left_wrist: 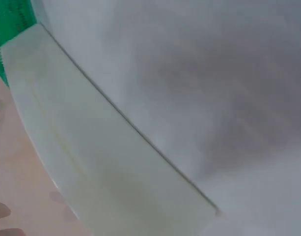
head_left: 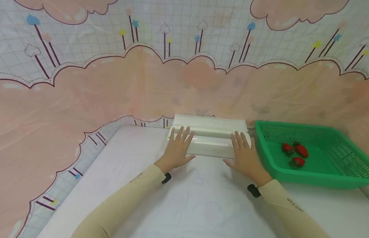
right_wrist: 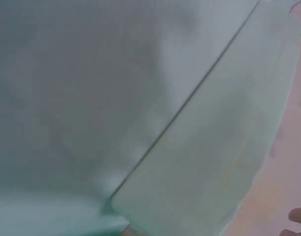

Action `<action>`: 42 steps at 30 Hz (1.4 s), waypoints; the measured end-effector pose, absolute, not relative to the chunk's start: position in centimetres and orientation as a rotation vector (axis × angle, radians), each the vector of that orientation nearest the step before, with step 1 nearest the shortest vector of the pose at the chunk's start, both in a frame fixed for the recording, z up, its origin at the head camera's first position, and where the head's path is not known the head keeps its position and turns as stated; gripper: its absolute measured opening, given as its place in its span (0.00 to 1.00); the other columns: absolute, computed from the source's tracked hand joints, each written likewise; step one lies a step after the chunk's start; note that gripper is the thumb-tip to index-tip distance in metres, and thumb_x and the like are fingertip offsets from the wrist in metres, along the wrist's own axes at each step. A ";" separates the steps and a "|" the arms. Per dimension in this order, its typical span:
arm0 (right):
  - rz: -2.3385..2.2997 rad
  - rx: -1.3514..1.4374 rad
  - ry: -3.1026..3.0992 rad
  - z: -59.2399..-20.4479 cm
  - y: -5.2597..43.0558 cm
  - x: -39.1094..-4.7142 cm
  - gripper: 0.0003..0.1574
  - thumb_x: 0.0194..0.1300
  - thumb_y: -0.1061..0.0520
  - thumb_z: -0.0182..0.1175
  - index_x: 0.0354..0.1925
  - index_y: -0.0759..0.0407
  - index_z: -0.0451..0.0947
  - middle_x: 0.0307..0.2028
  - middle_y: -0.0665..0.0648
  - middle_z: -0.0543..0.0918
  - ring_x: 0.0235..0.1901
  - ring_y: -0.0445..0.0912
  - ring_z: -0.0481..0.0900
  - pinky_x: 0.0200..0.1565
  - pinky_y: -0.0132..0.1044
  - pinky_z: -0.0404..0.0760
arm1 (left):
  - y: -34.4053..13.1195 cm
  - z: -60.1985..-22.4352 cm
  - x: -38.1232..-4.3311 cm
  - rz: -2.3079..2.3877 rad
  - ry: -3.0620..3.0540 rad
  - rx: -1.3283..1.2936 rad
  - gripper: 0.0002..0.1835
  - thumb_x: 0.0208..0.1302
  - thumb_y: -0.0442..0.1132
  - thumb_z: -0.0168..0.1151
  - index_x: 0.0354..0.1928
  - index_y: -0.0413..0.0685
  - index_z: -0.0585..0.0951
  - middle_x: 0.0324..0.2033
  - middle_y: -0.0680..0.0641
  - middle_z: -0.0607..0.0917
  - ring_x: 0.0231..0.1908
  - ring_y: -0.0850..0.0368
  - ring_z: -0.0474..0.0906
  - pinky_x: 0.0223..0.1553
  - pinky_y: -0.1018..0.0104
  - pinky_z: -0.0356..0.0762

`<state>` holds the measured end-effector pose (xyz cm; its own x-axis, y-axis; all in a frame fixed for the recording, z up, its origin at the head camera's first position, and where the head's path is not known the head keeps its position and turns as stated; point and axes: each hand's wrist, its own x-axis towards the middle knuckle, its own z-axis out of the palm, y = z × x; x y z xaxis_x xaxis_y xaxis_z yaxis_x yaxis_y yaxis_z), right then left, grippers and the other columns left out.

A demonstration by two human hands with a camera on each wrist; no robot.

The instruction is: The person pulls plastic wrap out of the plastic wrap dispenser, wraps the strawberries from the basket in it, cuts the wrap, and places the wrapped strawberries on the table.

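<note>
At the far end of the white-covered table [head_left: 199,205]: left hand [head_left: 176,150] and right hand [head_left: 247,160] spread, fingers straight, over opposite ends of a long white box [head_left: 212,150], contact unclear | its flat white lid [head_left: 211,123] raised behind | green plastic basket [head_left: 309,177] beside right hand, three red strawberries [head_left: 298,162] inside | an uneven push might skew the box; a rightward swing might bump the basket.

Soft shadows [head_left: 186,169] lie below the left hand [head_left: 176,150] and right hand [head_left: 244,158] — head view bright, wrist views dim, hazy.
</note>
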<state>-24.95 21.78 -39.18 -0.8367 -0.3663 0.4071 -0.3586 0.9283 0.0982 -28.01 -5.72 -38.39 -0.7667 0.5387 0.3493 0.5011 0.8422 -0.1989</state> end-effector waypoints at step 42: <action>-0.070 0.570 -2.705 -40.6 23.1 -30.3 0.35 0.49 0.42 0.67 0.47 0.65 0.73 0.45 0.64 0.78 0.48 0.61 0.76 0.57 0.68 0.61 | -6.9 -40.7 -32.8 0.198 -2.669 -0.790 0.29 0.57 0.53 0.61 0.55 0.41 0.73 0.48 0.43 0.78 0.51 0.47 0.75 0.58 0.50 0.67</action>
<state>-30.30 23.14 -40.63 -0.8481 -0.3981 0.3496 -0.3796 0.9169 0.1233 -32.78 -6.85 -40.67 -0.7838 0.5493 0.2897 0.5005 0.8349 -0.2291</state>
